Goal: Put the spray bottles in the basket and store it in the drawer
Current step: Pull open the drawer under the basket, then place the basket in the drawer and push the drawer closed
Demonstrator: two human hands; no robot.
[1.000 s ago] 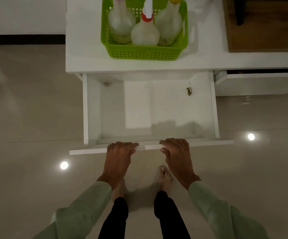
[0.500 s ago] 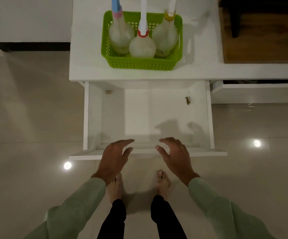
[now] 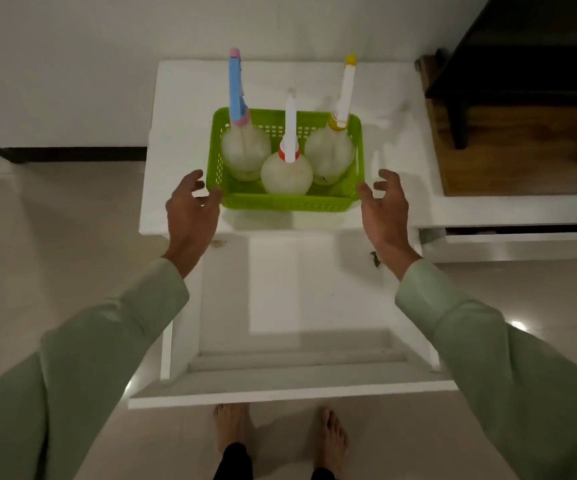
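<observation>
A green basket [image 3: 285,201] is sitting on a white cabinet top [image 3: 183,140], close to its near edge. Three clear spray bottles are standing upright inside it: one with a blue and pink head [image 3: 238,95] at the far left, one with a white head and red collar [image 3: 289,133] at the near middle, and one with a white head and yellow tip [image 3: 344,95] at the far right.

A person in pale green sleeves is reaching toward the basket from the near side. The left hand [image 3: 192,209] is hovering at the basket's left wall, fingers spread and curled, thumb touching or nearly touching the near left corner. The right hand [image 3: 385,209] is hovering just beside the right wall, fingers likewise apart and curled, not gripping anything. Neither hand is clamping the basket.

Below the cabinet top, a white drawer [image 3: 290,389] is standing pulled out toward the viewer, under the forearms. A small dark speck [image 3: 374,258] is lying on its floor at the far right. Bare feet are showing on the tiled floor [image 3: 55,237] beyond the drawer's front. To the right, a wooden surface [image 3: 522,161] is lying under dark furniture.
</observation>
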